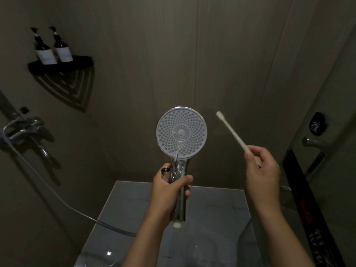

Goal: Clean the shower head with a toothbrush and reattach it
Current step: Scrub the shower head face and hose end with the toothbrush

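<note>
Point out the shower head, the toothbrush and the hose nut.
shower head point(181, 132), head view, centre of the nozzle face.
toothbrush point(232, 131), head view, middle of the white handle.
hose nut point(166, 171), head view, its open metal end.

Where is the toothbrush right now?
The toothbrush is right of centre, held by the right hand, bristles up, clear of the shower head to its left.
</note>
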`<move>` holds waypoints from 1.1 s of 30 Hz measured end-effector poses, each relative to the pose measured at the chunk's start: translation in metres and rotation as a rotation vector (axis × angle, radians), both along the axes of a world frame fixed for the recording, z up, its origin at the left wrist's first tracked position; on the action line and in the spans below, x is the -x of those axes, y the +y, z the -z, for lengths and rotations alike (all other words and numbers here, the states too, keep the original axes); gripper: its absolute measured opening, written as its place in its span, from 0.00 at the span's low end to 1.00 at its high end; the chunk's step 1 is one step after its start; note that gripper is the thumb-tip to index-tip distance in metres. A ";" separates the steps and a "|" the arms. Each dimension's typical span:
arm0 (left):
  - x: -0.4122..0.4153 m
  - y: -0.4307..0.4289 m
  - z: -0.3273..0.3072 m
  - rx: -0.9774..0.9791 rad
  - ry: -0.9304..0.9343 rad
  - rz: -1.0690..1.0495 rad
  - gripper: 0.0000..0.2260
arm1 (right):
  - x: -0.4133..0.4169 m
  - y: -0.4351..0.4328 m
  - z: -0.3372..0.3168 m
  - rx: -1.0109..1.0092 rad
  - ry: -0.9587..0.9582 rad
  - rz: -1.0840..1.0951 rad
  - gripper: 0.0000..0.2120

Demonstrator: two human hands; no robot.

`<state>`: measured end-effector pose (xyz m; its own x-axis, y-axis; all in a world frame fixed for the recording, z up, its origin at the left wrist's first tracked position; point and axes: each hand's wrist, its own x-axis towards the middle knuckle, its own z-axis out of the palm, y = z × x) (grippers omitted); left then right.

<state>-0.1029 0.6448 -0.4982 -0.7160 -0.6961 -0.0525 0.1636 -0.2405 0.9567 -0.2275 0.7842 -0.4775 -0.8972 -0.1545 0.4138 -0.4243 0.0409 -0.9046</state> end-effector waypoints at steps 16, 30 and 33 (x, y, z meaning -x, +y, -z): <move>0.000 -0.004 -0.002 0.008 0.005 -0.008 0.13 | -0.005 -0.006 0.003 -0.188 0.015 -0.231 0.06; 0.003 -0.005 -0.001 0.021 -0.012 -0.030 0.13 | 0.010 0.005 0.004 -0.102 0.007 -0.067 0.10; 0.004 -0.006 -0.002 0.030 -0.003 -0.045 0.13 | 0.000 -0.001 0.001 -0.081 -0.005 -0.283 0.10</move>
<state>-0.1074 0.6384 -0.4964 -0.6835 -0.7292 -0.0332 0.1710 -0.2042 0.9639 -0.2277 0.7835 -0.4787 -0.8156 -0.4313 0.3857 -0.4247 -0.0064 -0.9053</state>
